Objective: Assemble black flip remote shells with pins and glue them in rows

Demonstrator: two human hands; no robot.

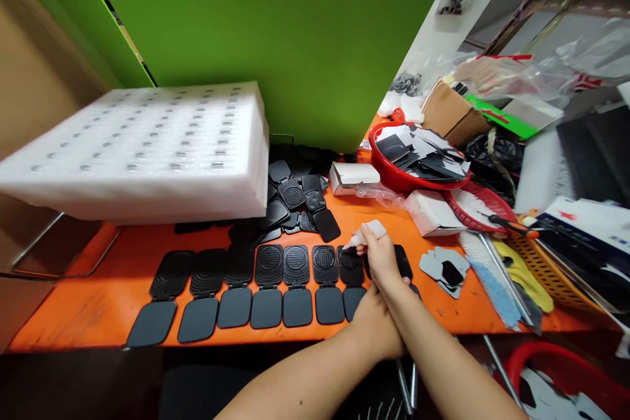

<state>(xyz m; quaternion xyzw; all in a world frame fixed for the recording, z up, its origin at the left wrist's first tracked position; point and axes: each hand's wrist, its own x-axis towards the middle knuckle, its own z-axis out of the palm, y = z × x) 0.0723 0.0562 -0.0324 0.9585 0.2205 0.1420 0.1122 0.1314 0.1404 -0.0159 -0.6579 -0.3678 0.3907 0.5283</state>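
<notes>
My right hand is wrapped round a small white squeeze bottle, whose narrow nozzle points left and down at the ridged upper half of a black hinged plate. My left hand lies beneath my right wrist, close to the plates at the right end of the row; its fingers are hidden. Several black hinged plates lie unfolded side by side along the front of the table, each with a ridged half at the back and a smooth flat half in front.
Behind the row are a pile of black hinged plates and a large white foam block. To the right lie grey-white cut sheets, a red basin of cut pieces, white boxes and an orange basket. The orange table's front edge is near.
</notes>
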